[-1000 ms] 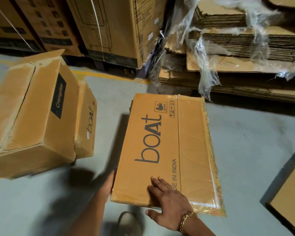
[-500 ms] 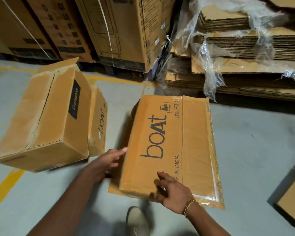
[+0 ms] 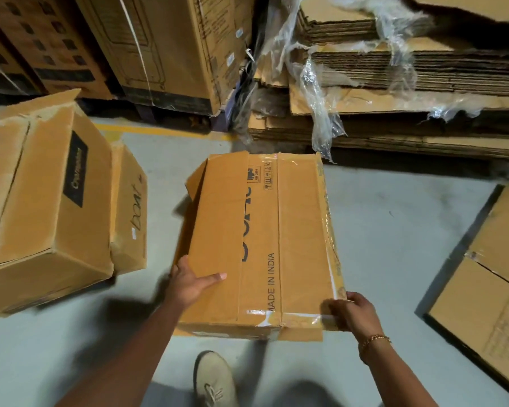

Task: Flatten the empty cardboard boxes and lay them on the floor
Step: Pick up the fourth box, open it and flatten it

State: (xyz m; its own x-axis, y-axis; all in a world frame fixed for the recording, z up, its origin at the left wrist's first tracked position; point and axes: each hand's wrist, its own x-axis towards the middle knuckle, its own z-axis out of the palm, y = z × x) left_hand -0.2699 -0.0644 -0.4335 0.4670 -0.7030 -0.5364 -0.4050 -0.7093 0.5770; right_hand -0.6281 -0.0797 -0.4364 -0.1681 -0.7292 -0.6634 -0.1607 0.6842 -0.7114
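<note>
While the right hand [image 3: 354, 314] has shifted to pinch the near-right corner, the left hand [image 3: 188, 284] now grips the left edge of the boAt box [image 3: 276, 230], thumb on top. A side panel has swung over the logo. Held between the 2 hands above the floor [image 3: 394, 230], the box is probably half collapsed, not yet laid down.

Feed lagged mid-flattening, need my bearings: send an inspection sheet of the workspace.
surface: grey concrete floor, yellow line at back left.
job's things: taped box in both hands, panel folded across its print; Crompton box and boat box unflattened at left; flattened box on floor, right.
clutter: torn plastic wrap hanging off stacked flat cardboard.
grips: left hand holds taped box's left edge; right hand its near right corner.
cables: nothing seen.
surroundings: strapped cartons behind; shoe at bottom.
</note>
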